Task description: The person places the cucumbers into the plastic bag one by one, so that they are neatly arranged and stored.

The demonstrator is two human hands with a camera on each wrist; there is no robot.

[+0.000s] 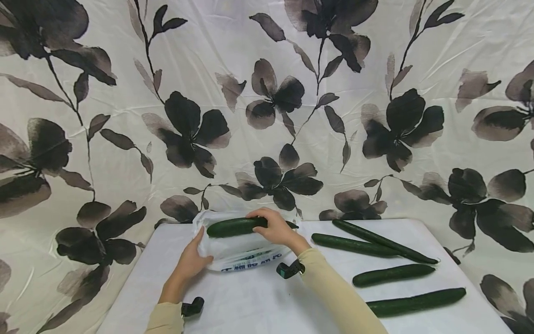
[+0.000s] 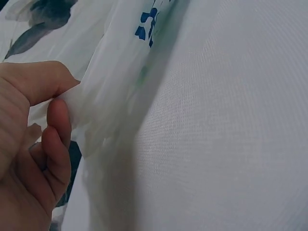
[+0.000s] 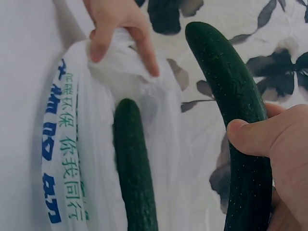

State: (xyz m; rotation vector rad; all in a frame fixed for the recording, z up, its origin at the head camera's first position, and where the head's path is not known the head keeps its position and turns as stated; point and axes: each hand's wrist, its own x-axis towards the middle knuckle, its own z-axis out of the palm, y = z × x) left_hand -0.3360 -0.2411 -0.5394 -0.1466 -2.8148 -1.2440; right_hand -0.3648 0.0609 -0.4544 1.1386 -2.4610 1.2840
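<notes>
A white plastic bag (image 1: 227,246) with blue and green lettering lies at the table's far edge. My left hand (image 1: 189,260) pinches the rim at its left end, thumb against fingers in the left wrist view. My right hand (image 1: 273,227) grips a dark green cucumber (image 1: 231,227) around its middle, above the bag. In the right wrist view this held cucumber (image 3: 226,72) is beside the bag's mouth, apart from the left hand (image 3: 118,21). Another cucumber (image 3: 134,168) lies inside the bag, its rounded end towards the left hand. The bag hides part of the left fingers' grip.
Several cucumbers lie on the right of the white table (image 1: 246,301). A long thin cucumber (image 1: 375,236) crosses a thicker cucumber (image 1: 354,244); a shorter cucumber (image 1: 394,274) and a longer cucumber (image 1: 417,302) lie nearer. Floral cloth (image 1: 233,153) hangs behind.
</notes>
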